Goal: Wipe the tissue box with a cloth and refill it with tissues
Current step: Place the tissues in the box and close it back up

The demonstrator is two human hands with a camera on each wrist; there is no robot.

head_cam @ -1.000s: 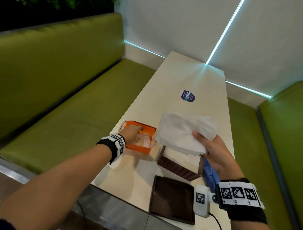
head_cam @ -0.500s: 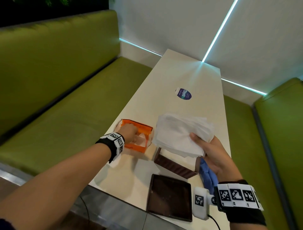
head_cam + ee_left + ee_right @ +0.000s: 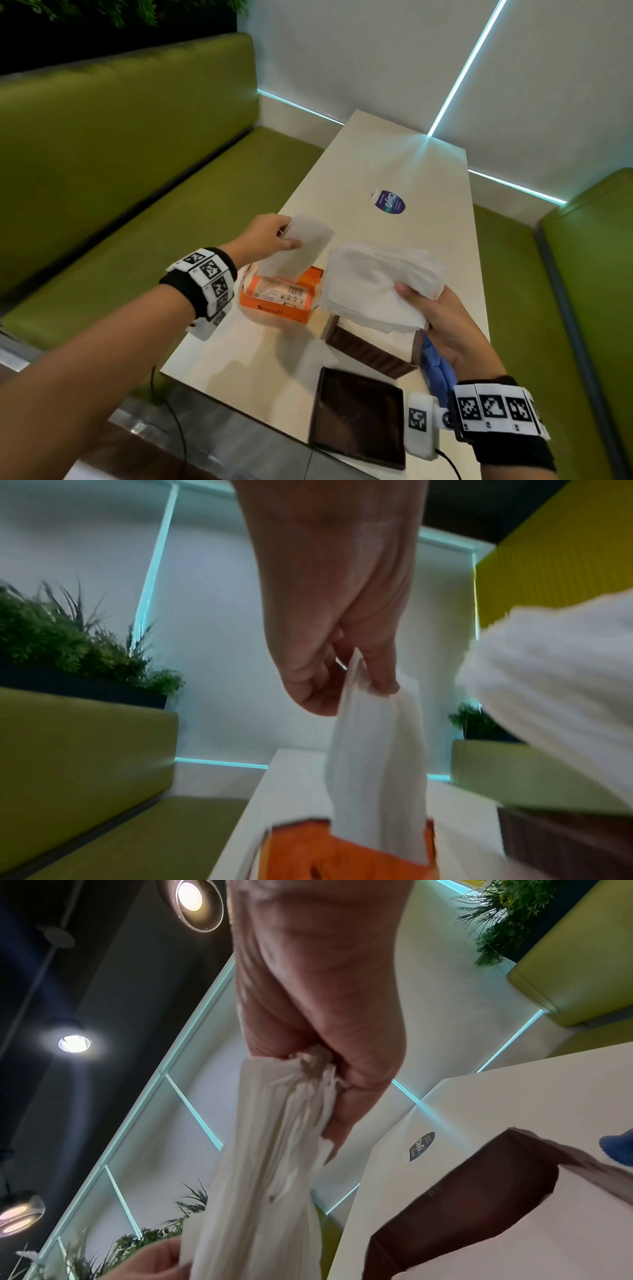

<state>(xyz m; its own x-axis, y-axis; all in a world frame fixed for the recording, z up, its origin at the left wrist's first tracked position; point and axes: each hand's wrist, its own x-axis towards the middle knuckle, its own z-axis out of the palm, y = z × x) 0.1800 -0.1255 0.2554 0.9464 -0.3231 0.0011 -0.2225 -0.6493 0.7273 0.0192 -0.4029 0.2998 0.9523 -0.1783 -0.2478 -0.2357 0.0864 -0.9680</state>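
My left hand (image 3: 274, 236) pinches a thin batch of white tissues (image 3: 298, 250) above the orange tissue pack (image 3: 281, 296); the left wrist view shows the batch (image 3: 373, 750) hanging from thumb and fingers over the pack (image 3: 342, 856). My right hand (image 3: 435, 315) grips a thick stack of white tissues (image 3: 376, 284) above the open brown tissue box (image 3: 370, 353). From the right wrist, the stack (image 3: 274, 1150) hangs beside the box (image 3: 462, 1191). The box's flat brown lid (image 3: 358, 421) lies near the table's front edge. A blue cloth (image 3: 436, 370) lies under my right wrist.
The white table (image 3: 394, 164) runs away toward a white wall, with a round blue sticker (image 3: 390, 202) on its far half. Green benches (image 3: 154, 205) flank it on both sides. A cable (image 3: 178, 428) hangs off the near edge.
My left hand has risen out of the orange pack, pulling a batch of tissues up and toward the stack. The right hand still holds its stack over the brown box.
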